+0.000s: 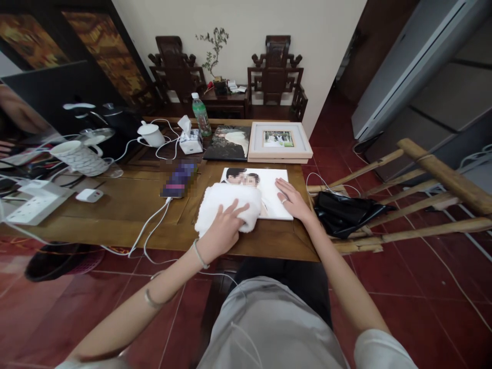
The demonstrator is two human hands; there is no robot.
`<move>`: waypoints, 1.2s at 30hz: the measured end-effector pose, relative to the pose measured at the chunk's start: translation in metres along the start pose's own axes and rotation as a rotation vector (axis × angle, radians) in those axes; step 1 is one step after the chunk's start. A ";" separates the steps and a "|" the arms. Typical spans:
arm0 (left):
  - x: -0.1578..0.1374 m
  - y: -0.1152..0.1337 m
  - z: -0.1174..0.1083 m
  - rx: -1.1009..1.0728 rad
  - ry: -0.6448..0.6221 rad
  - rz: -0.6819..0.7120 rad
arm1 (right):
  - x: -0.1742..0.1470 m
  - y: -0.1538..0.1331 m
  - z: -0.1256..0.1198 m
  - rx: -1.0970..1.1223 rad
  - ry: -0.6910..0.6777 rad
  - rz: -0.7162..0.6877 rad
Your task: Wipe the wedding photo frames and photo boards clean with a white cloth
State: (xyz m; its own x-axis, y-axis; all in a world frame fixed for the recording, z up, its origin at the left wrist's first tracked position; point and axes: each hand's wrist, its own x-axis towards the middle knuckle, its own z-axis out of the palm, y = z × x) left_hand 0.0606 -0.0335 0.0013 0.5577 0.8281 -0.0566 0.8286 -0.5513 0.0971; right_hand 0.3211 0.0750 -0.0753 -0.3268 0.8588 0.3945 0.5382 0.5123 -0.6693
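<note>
My left hand [226, 225] presses down on a fluffy white cloth [219, 200], its fingers partly bent into the pile. The cloth covers the lower left part of a white photo panel [271, 187] with a picture of two people on it. Flat on the panel's right edge lies my right hand [292, 200], fingers stretched out, a ring on one of them. The panel rests near the front edge of the wooden table [184, 238]. What is under the cloth is hidden.
Behind the panel are a dark photo panel [226, 143] and a framed photo [280, 141]. Leftward stand a phone [179, 179] on a cable, a tissue box [191, 141], a bottle [200, 114], cups [79, 158] and a power strip [36, 202]. A wooden rack [384, 205] is at right.
</note>
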 end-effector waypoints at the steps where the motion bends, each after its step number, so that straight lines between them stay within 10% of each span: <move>1: 0.011 -0.004 -0.001 0.007 0.015 -0.005 | 0.000 0.000 0.000 0.001 -0.002 0.000; 12: 0.116 -0.056 -0.007 0.086 0.098 -0.106 | 0.000 0.000 -0.002 0.011 -0.011 0.012; 26: 0.008 0.036 0.005 0.130 0.028 0.083 | 0.000 -0.003 0.000 0.040 0.000 0.015; 36: 0.120 -0.011 0.002 0.120 0.130 -0.016 | 0.000 -0.002 -0.002 0.016 -0.015 0.013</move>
State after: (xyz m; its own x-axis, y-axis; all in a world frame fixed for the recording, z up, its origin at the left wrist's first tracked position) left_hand 0.1183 0.0717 -0.0086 0.5400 0.8385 0.0728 0.8414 -0.5399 -0.0226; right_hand 0.3215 0.0744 -0.0729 -0.3320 0.8649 0.3765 0.5302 0.5012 -0.6839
